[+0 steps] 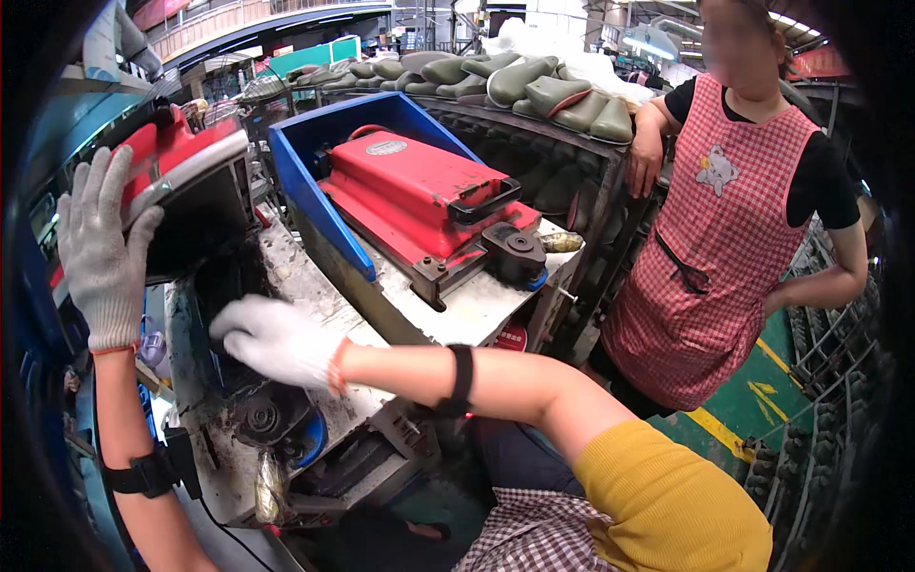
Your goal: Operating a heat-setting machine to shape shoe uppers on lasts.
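Note:
My left hand (100, 243), in a white knit glove, is at the edge of a raised red machine lid (181, 153). Its fingers are stretched upward and the thumb stands apart, resting against the lid. Beneath the tilted lid is the dark opening (224, 276) of the machine. My right hand (276, 338), gloved too, reaches over this opening from the right. It is smeared by motion, so its fingers and anything in them do not show clearly. A round black fitting (262, 415) sits on the machine front just below the right hand.
A second machine with a lowered red lid (419, 186) and blue side guards (319, 200) stands to the right. Several green clog-shaped shoes (524, 81) lie on a rack behind it. A person in a red checked apron (710, 238) leans on the rack at the right.

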The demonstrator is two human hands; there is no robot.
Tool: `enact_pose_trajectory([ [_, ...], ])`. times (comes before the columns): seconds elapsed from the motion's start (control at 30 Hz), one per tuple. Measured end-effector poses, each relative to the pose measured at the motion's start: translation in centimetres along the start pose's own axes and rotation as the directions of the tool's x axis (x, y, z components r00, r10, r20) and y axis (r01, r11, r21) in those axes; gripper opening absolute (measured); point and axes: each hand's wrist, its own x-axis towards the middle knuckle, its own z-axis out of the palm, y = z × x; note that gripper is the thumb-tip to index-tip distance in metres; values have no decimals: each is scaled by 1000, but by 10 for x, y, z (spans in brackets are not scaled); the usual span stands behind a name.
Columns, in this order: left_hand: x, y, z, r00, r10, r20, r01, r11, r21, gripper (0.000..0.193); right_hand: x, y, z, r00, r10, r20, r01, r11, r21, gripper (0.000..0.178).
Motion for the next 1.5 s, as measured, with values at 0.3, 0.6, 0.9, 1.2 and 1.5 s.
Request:
enact_pose_trajectory([
  [0.3, -74, 46, -22, 991, -123, -56, 89, 908, -409, 70, 114, 53, 53, 862, 497, 99, -379, 763, -524, 109],
  [0.6, -163, 59, -34, 675, -463, 574, 701, 158, -696, 69, 151, 69, 69, 817, 564, 118, -434, 738, -517, 89],
  [0.9, -199, 31, -72, 63, -179, 982, 464, -866, -188, 58, 59, -16, 16, 774, 615, 152, -535, 506, 677, 51],
  [1.2, -199, 39, -170, 283, -382, 880, 80, -905, -419, 65, -16, -99, 85, 967, -58, 250, -12, 963, 269, 83],
  [1.5, -282, -25, -267, -384, -360, 850, 183, -932, -312, 51, -87, -21, 44, 945, -244, -217, 193, 954, -230, 40],
])
